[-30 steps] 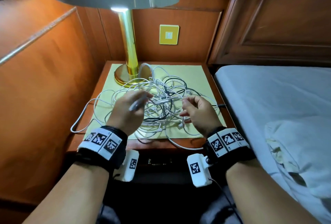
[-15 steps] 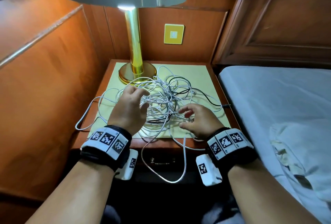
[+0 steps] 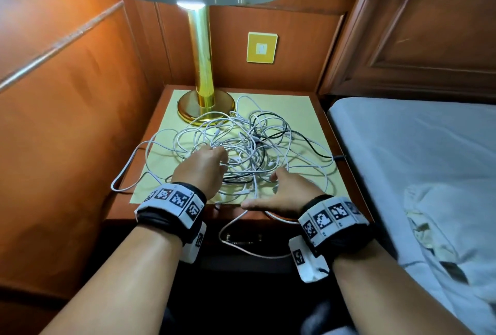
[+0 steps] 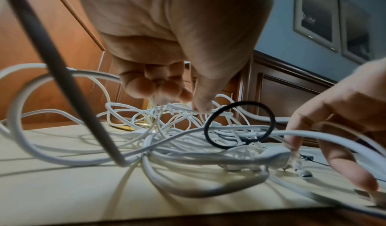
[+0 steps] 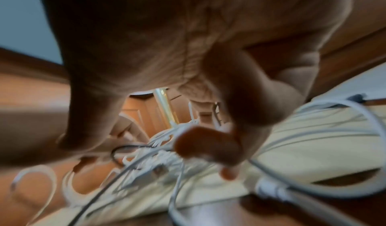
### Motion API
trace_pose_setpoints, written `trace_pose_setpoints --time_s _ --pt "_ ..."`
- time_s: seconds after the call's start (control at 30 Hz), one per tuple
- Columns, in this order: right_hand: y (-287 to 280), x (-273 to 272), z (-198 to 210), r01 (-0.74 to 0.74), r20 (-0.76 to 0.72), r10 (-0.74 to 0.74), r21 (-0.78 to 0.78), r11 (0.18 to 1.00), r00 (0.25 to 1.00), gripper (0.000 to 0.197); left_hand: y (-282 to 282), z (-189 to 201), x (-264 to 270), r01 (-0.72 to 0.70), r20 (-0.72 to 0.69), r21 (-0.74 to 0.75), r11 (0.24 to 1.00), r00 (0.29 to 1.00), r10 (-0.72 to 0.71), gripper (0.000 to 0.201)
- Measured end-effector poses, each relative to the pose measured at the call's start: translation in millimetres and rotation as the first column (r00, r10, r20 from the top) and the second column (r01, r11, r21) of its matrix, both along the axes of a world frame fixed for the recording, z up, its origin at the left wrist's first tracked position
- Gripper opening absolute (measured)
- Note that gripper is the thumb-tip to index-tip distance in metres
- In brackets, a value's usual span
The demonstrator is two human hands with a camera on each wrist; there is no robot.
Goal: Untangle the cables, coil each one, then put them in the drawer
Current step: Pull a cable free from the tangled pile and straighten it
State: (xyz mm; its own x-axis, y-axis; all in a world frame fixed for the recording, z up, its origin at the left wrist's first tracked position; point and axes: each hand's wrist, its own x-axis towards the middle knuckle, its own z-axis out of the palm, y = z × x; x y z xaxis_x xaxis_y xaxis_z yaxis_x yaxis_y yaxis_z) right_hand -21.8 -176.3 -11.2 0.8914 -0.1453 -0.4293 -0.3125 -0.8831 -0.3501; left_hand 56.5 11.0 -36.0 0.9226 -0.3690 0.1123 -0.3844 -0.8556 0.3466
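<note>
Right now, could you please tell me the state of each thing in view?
cables: tangled in one pile, none coiled.
drawer: closed, a white cable loop hanging across its front.
lamp: lit, upright.
left hand: pinches white strands.
right hand: spread over the pile, grip unclear.

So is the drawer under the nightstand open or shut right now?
Shut: the drawer front sits flush below the tabletop, handle facing out, with a white cable loop hanging across it.

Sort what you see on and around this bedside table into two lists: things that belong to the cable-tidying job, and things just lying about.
Belongs to the job:
white cables
black cable
drawer, closed
left hand
right hand

Just lying about:
lamp
yellow mat
wall switch
bed
</note>
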Motion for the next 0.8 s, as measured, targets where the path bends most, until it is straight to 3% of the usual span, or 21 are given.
trace_pose_setpoints --time_s 0.07,0.2,0.3,0.33,0.4,0.47,0.5,0.53,0.63,0.67,0.73,0.8 --pt "8 5 -9 -0.005 0.009 0.005 -0.052 0.999 1.0 0.096 -2 1 -1 0.0 -0.003 0.009 1.0 1.0 0.0 0.006" --pt "6 14 -15 0.027 0.076 -0.022 -0.064 0.998 0.997 0.032 -3 1 -1 -0.023 0.037 -0.035 0.999 0.999 0.024 0.01" --pt "-10 17 -1 0.146 0.27 -0.187 0.167 0.975 0.945 0.014 -3 10 0 -0.09 0.045 -0.215 0.972 0.994 0.102 0.008" --pt "-15 19 3 0.154 0.392 -0.236 0.229 0.961 0.889 0.011 -3 15 0 -0.131 0.028 -0.3 0.945 0.989 0.146 0.007" --pt "-23 25 8 0.112 0.651 -0.29 0.301 0.947 0.702 0.009 -1 21 2 -0.173 0.017 -0.459 0.872 0.979 0.203 0.007" --pt "-27 33 8 0.057 0.763 -0.362 0.394 0.917 0.536 0.003 2 23 3 -0.161 0.034 -0.574 0.803 0.975 0.22 0.008" --pt "-28 37 6 0.037 0.764 -0.394 0.438 0.898 0.51 0.003 2 23 2 -0.154 0.038 -0.62 0.769 0.974 0.226 0.009" --pt "-30 40 3 0.029 0.735 -0.413 0.474 0.88 0.538 0.009 2 25 1 -0.148 0.039 -0.661 0.736 0.972 0.23 0.009" --pt "-41 46 -15 0.078 0.51 -0.288 0.393 0.916 0.81 0.043 0 27 -3 -0.107 0.062 -0.745 0.658 0.971 0.229 0.007" --pt "-41 45 -18 0.067 0.464 -0.238 0.355 0.932 0.853 0.052 0 28 -5 -0.086 0.079 -0.76 0.645 0.972 0.223 0.006" --pt "-41 41 -19 0.039 0.506 -0.195 0.302 0.953 0.84 0.058 0 26 -5 -0.046 0.108 -0.779 0.626 0.973 0.205 0.005" --pt "-42 37 -10 0.07 0.614 -0.219 0.258 0.964 0.759 0.05 0 26 -5 -0.009 0.132 -0.793 0.609 0.974 0.185 0.005"
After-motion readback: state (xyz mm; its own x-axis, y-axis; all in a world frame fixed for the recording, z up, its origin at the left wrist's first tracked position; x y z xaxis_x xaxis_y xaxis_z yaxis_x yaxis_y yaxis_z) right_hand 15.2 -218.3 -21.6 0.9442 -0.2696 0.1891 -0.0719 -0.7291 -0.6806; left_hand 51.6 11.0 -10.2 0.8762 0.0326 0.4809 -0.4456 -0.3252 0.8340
